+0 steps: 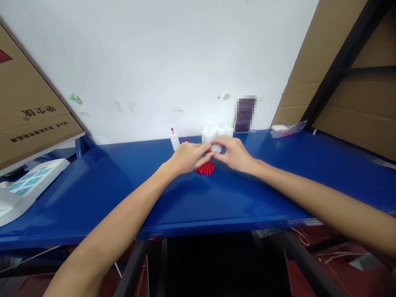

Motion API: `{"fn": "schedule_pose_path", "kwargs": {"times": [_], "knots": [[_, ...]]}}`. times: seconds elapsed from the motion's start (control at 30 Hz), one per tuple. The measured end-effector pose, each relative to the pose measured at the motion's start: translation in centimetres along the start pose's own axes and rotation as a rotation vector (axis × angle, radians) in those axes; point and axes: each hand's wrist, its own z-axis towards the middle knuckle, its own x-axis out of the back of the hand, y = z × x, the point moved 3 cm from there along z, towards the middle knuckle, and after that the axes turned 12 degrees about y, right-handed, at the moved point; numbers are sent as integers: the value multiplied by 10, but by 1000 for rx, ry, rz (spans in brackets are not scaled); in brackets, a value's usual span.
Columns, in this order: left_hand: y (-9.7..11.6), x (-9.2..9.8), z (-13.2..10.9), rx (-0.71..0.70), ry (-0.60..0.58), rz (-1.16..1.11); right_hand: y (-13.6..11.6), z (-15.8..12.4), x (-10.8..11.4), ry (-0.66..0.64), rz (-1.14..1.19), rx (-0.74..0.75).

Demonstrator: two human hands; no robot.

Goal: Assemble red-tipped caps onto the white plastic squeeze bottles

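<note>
My right hand (233, 153) is closed around a small white squeeze bottle (217, 149), which is tilted with its top toward the left. At that top end, my left hand (189, 156) pinches a small red cap (209, 151), mostly covered by the fingers. A cluster of red caps (205, 168) lies on the table just below both hands. Behind the hands stand several white bottles (213, 132) in a group. To the left, a white bottle with a red cap (175, 141) stands upright, and another red tip (186, 140) shows above my left hand.
The blue table (123, 185) runs along a white wall. A phone (243, 119) with a blurred screen leans on the wall. At the right lies a clear plastic bag (289, 130); at the left sits a white and blue device (31, 185). Cardboard (37, 99) flanks the table.
</note>
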Motion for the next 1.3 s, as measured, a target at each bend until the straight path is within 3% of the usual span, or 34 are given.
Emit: {"fn": "schedule_pose_path", "kwargs": {"times": [0.27, 0.5, 0.93, 1.3], "knots": [[2, 3, 2, -40, 54, -1, 7, 2, 0, 56, -9, 21], [4, 1, 1, -69, 48, 30, 1, 1, -2, -46, 28, 61], [4, 1, -1, -61, 60, 38, -10, 0, 2, -154, 61, -119], [9, 5, 4, -31, 99, -39, -21, 2, 10, -127, 121, -111]]}}
